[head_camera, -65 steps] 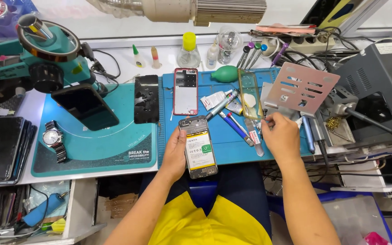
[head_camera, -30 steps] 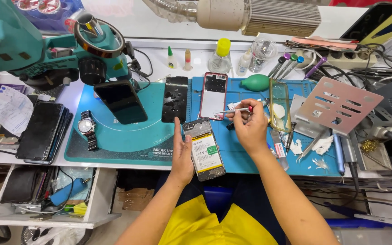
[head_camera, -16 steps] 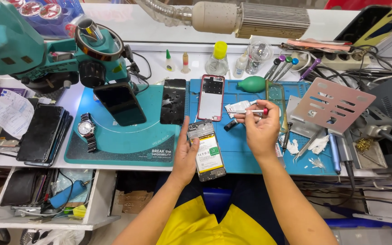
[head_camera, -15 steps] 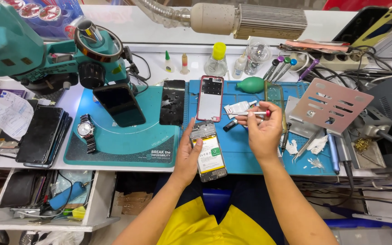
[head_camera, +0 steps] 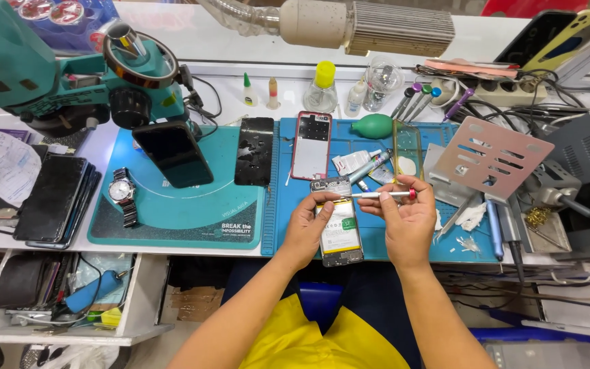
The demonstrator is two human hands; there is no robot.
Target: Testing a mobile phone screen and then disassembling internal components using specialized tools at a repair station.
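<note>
My left hand grips an opened phone by its left edge, with the battery and inner parts facing up, over the blue work mat. My right hand holds a small silver screwdriver with a red end cap. It lies level, tip pointing left at the phone's upper part. A red-framed phone shell and a dark phone back lie just beyond.
A teal microscope with a tilted dark phone stands at the left, with a wristwatch and stacked phones nearby. Bottles and screwdrivers line the back; a perforated metal plate and cables are at the right. An open drawer is below left.
My right hand picked a screwdriver from the tools on the right and brought it to the phone. The tip now points at the phone's top. The camera view shifted.
</note>
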